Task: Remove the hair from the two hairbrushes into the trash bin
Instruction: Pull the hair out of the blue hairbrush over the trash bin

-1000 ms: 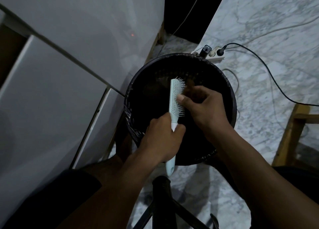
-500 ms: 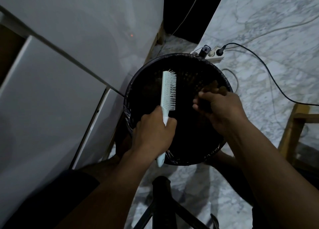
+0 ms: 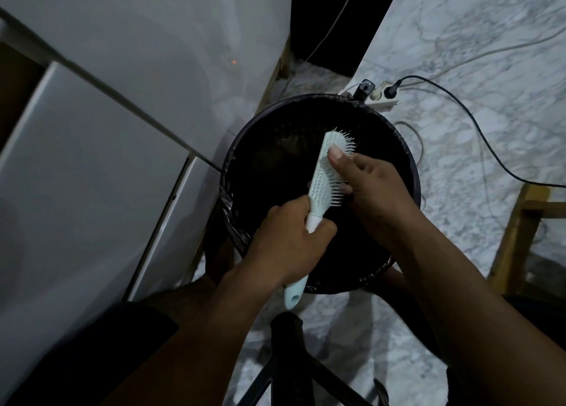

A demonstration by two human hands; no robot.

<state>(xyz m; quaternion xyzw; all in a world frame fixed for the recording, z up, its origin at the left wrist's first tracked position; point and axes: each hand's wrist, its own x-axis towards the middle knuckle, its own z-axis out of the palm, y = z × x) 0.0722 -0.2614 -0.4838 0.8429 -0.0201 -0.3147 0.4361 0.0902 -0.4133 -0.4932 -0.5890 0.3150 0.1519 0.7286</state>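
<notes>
A pale mint hairbrush point(image 3: 322, 176) is held over the round black trash bin point(image 3: 245, 148), which has a dark liner. My left hand point(image 3: 288, 240) is closed around the brush handle, whose end sticks out below my fist. My right hand point(image 3: 376, 188) is on the brush head, thumb pressed on the bristle side near the tip and fingers under the bristles. The bristles face right. No hair is clearly visible in the dim light. A second hairbrush is not in view.
A white cabinet point(image 3: 107, 130) stands close on the left of the bin. A power strip point(image 3: 384, 97) with cables lies on the marble floor behind the bin. A wooden frame point(image 3: 517, 234) is at right. A dark stand point(image 3: 288, 344) sits below my hands.
My right hand, which had pulled away to the right over the bin, has come back onto the brush head. My left hand has tilted the brush tip to the right.
</notes>
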